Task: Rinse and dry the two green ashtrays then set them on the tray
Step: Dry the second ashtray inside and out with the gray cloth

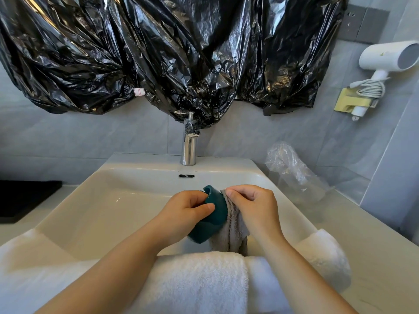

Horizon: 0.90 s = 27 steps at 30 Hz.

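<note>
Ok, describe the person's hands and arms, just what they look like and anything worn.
The left hand and right hand are bare: no gloves, rings, watch or bracelet show. The left forearm and right forearm are uncovered to the picture's edge, so no sleeve is in view.

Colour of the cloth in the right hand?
The cloth is light grey with darker stitch lines; the head view shows it best.
</note>
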Tool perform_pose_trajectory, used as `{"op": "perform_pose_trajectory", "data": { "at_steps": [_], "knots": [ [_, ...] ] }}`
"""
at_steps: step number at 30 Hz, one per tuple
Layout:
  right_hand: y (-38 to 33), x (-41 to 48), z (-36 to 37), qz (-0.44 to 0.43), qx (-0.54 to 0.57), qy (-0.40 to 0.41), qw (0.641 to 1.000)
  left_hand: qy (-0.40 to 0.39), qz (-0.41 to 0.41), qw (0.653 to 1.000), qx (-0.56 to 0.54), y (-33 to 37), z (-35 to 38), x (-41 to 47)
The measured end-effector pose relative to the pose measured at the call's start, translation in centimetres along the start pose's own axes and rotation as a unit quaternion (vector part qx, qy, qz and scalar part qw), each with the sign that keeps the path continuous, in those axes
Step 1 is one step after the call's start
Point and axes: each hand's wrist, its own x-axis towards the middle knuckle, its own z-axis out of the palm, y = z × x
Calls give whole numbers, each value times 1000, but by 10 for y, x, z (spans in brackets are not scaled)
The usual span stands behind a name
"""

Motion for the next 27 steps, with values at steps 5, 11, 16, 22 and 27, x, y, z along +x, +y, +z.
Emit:
{"op": "perform_pose_trajectory", "data": {
  "at_steps": [5, 11, 16, 22, 27],
  "knots": [
    [-8, -6, 0, -64, 5, -33, 997, -15, 8, 1000, 22, 0, 0, -1],
    [-6, -2, 1, -58, -20, -27, 998, -47, 26, 996, 71, -2, 0, -2],
    [2, 3, -2, 35, -4, 2, 999, -39, 38, 996, 70, 0, 0, -3],
    [-8, -6, -2, -30, 0, -52, 998, -50, 31, 996, 64, -3, 0, -2],
    [-6, -3, 5, -37, -35, -16, 999, -62, 54, 991, 102, -5, 1, 0]
  ]
}}
